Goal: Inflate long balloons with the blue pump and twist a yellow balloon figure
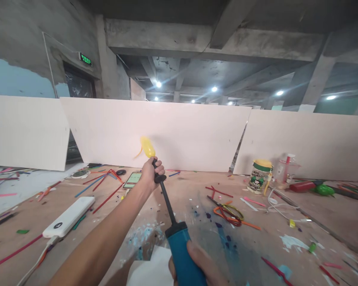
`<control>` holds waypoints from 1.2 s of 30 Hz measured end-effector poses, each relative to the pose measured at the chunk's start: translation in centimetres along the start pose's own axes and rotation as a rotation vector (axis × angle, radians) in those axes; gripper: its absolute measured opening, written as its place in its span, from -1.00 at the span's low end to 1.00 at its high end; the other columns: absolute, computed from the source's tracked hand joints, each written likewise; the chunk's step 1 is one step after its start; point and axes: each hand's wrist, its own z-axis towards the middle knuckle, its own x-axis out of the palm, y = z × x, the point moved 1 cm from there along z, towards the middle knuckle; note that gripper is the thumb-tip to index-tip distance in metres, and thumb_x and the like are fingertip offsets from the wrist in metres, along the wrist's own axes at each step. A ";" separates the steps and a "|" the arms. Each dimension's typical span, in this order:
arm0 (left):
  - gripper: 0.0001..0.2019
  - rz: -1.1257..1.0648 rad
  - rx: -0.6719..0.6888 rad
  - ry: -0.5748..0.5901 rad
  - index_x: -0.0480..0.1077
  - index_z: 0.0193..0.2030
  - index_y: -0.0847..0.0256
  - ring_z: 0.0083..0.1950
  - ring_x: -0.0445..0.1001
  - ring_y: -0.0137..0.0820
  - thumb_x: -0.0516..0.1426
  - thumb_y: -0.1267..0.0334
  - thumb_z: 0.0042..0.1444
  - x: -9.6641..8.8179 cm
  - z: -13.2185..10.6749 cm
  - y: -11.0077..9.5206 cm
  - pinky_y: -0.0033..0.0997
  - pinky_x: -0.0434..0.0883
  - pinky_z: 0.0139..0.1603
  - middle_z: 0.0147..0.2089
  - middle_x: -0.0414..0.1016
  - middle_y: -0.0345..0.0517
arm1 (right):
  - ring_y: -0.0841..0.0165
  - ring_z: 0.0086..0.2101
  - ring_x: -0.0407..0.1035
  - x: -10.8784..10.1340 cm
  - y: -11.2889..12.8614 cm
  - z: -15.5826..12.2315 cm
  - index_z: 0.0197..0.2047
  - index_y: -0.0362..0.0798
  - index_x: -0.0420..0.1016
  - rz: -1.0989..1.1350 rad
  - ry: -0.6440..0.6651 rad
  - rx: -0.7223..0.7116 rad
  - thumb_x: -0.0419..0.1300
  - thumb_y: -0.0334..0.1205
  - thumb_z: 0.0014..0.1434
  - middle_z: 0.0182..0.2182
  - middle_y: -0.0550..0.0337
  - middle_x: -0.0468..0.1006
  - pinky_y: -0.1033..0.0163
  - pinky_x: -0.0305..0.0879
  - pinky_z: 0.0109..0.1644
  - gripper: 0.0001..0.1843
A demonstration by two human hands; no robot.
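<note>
A balloon pump (pixel 183 248) with a teal barrel and a black rod slants up from the bottom of the view. My left hand (pixel 151 174) is closed around its black nozzle end, thumb near the mouth of a yellow balloon (pixel 148 147). That balloon is partly filled, with a thin limp tail out to the left, somewhat blurred. Low in the view, my right hand (pixel 204 260) grips the teal barrel; part of its fingers are hidden behind it. The rod shows extended between the two hands.
Scissors (pixel 238 211) lie among limp balloons right of the pump. A phone (pixel 133 180) and a white power bank (pixel 68 216) with a cable lie left. A yellow-lidded jar (pixel 260 176), a clear bottle (pixel 286 169) and a red pump (pixel 304 186) stand or lie right. White boards (pixel 158 131) border the table.
</note>
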 end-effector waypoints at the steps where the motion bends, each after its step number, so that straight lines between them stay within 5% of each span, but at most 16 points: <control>1: -0.90 -0.003 -0.007 0.008 0.13 -0.39 0.18 -0.77 -0.05 -0.65 -0.04 0.36 0.16 0.3 -0.7 0.7 -0.66 -0.05 -0.77 -0.62 -0.04 -0.41 | 0.34 -0.52 0.43 -0.3 0.4 0.2 -0.10 -0.05 0.40 0.014 -0.003 0.008 0.14 0.40 -0.08 -0.46 0.14 0.49 0.24 0.35 -0.44 -0.28; 8: -0.86 0.016 -0.113 0.012 0.15 -0.38 0.19 -0.76 -0.02 -0.64 -0.05 0.27 0.22 0.8 -3.1 6.0 -0.64 0.01 -0.76 -0.62 0.02 -0.39 | 0.40 -0.64 0.36 -1.2 3.2 2.8 -0.21 -0.18 0.42 0.156 -0.083 0.070 -0.05 0.27 0.16 -0.60 0.14 0.45 0.35 0.22 -0.55 -0.38; 12: -0.84 0.049 -0.118 -0.062 0.08 -0.42 0.19 -0.78 -0.05 -0.65 -0.08 0.36 0.20 -0.6 -0.4 4.5 -0.67 -0.07 -0.77 -0.64 -0.03 -0.41 | 0.40 -0.65 0.36 0.2 1.3 3.4 -0.34 -0.17 0.40 0.284 -0.170 0.034 -0.12 0.35 0.14 -0.62 0.13 0.43 0.36 0.20 -0.56 -0.31; 18: -0.88 0.092 -0.032 -0.078 0.08 -0.41 0.18 -0.79 -0.05 -0.65 -0.08 0.40 0.15 -1.3 1.8 -0.3 -0.67 -0.08 -0.77 -0.64 -0.04 -0.42 | 0.29 -0.48 0.44 0.8 -2.6 1.1 -0.12 -0.14 0.40 0.150 -0.011 0.011 0.13 0.38 -0.05 -0.49 0.10 0.50 0.23 0.37 -0.38 -0.27; 21: -0.90 0.121 -0.048 -0.047 0.11 -0.39 0.18 -0.78 -0.05 -0.65 -0.05 0.38 0.15 -0.6 0.4 0.5 -0.66 -0.07 -0.76 -0.63 -0.03 -0.43 | 0.31 -0.49 0.43 0.2 -2.4 0.9 -0.10 -0.14 0.38 0.150 -0.022 -0.018 0.22 0.32 -0.09 -0.49 0.13 0.50 0.25 0.36 -0.38 -0.29; 30: -0.89 0.234 -0.087 -0.053 0.15 -0.36 0.16 -0.75 0.14 -0.56 -0.04 0.21 0.15 1.0 -3.0 6.8 -0.59 0.15 -0.70 -0.65 0.12 -0.38 | 0.43 -0.68 0.33 -0.4 3.1 2.3 -0.30 -0.25 0.40 0.348 -0.054 0.056 -0.10 0.27 0.19 -0.66 0.15 0.42 0.38 0.16 -0.59 -0.33; 36: -0.92 0.269 -0.024 -0.079 0.12 -0.40 0.15 -0.80 0.06 -0.57 -0.05 0.30 0.11 -0.3 -0.6 5.0 -0.61 -0.01 -0.77 -0.69 0.07 -0.41 | 0.38 -0.60 0.36 -0.5 0.1 2.8 -0.32 -0.17 0.42 0.255 0.005 -0.028 -0.02 0.39 0.05 -0.61 0.17 0.41 0.31 0.27 -0.49 -0.30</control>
